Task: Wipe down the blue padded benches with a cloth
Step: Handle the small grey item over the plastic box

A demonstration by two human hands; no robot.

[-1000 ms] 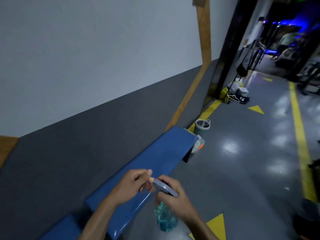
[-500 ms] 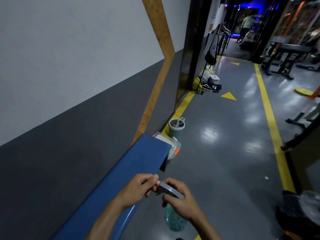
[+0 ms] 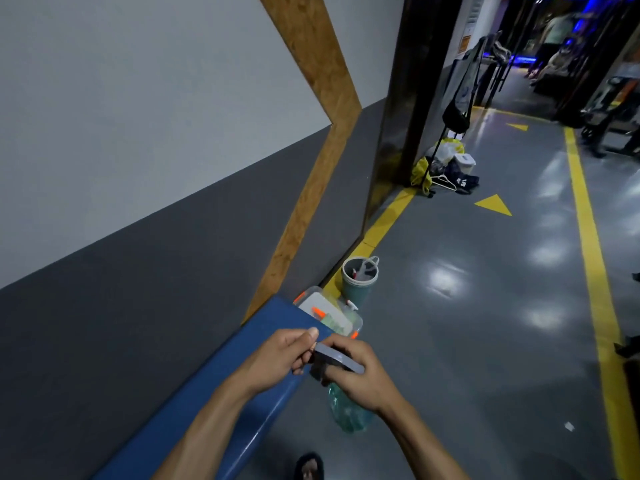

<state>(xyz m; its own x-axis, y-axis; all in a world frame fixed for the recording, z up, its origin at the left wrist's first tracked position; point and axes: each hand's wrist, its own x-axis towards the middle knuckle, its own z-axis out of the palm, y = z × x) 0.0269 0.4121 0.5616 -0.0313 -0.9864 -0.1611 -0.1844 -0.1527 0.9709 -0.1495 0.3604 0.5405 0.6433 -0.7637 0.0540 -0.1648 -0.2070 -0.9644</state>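
A long blue padded bench (image 3: 221, 386) runs along the grey wall at lower left. Over its near edge I hold a spray bottle (image 3: 348, 408) with greenish-blue liquid and a grey trigger head. My right hand (image 3: 360, 375) grips the bottle's neck and trigger. My left hand (image 3: 280, 356) pinches the nozzle tip at the front of the grey head. No cloth shows in either hand.
Past the bench's far end sit a clear plastic box with orange clips (image 3: 332, 315) and a grey-green bucket (image 3: 360, 275). Bags and a hanger (image 3: 446, 168) lie by a black pillar. Yellow floor lines (image 3: 592, 265) mark the glossy grey aisle. Gym equipment stands far right.
My view has swung left and up along the aisle, so the bench end, box and bucket show more fully. Both hands stay on the spray bottle, the left still pinching the nozzle.
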